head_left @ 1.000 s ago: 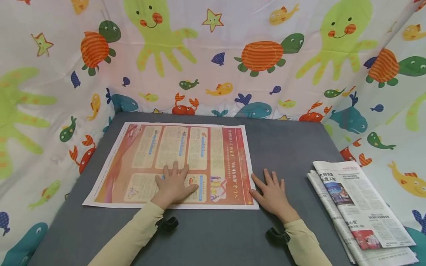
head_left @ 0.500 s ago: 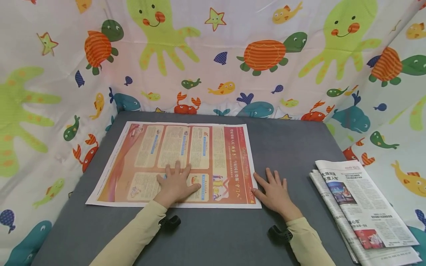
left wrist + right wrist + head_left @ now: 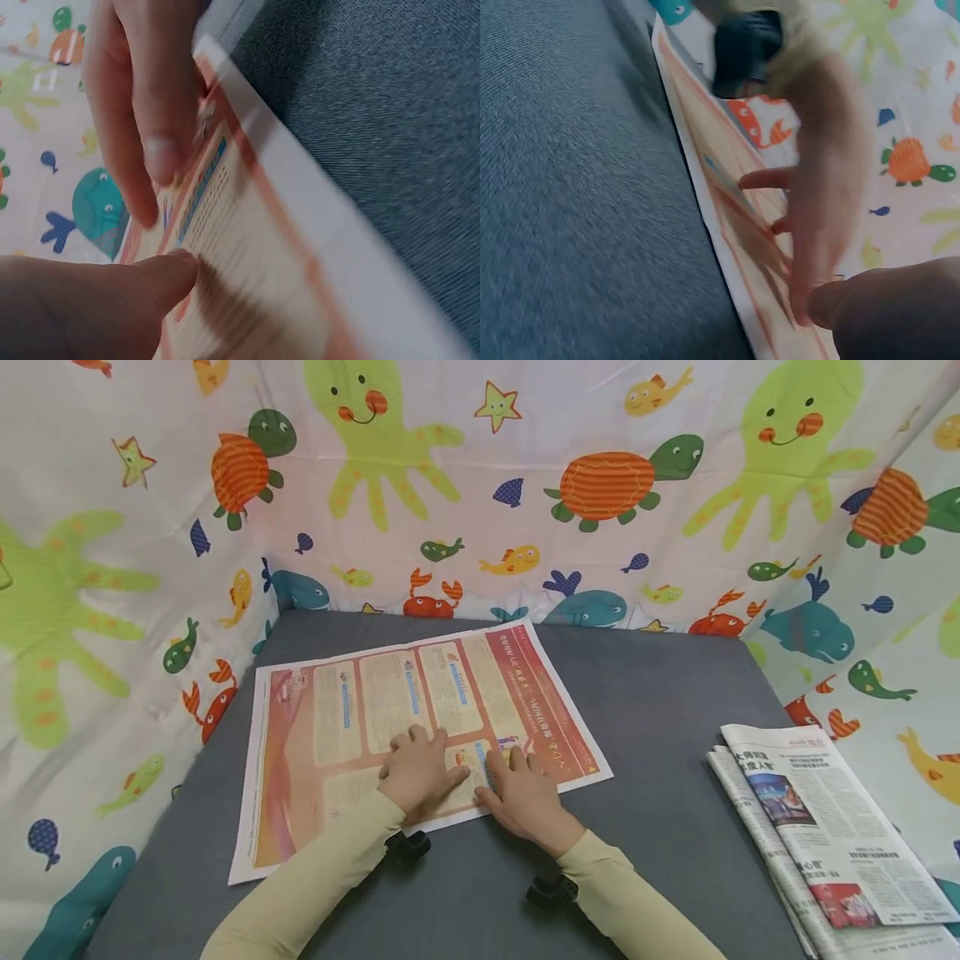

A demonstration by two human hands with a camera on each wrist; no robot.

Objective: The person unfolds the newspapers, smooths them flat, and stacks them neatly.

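Observation:
A large newspaper sheet (image 3: 375, 693) with orange-red print lies slanted on the grey table. My left hand (image 3: 420, 768) rests on its near part, fingers slightly bent over the print. Just to its right, my right hand (image 3: 521, 789) touches the sheet near the same edge, its fingers spread. In the left wrist view the left thumb (image 3: 176, 274) lies on the printed page, and the right hand's fingers (image 3: 157, 150) reach down opposite it. From the right wrist, the left hand (image 3: 821, 180) shows with its fingertips at the paper, close to the right thumb (image 3: 829, 304).
Folded newspapers (image 3: 832, 827) lie stacked at the right side of the grey table (image 3: 660, 710). A cloth (image 3: 465, 468) printed with sea animals hangs behind the table and along both sides. Each wrist wears a black camera (image 3: 551, 892).
The newspaper sheet has turned counterclockwise, its right side going away and its left side coming nearer. My right hand has moved left, close to the left hand, whose fingers are now more bent.

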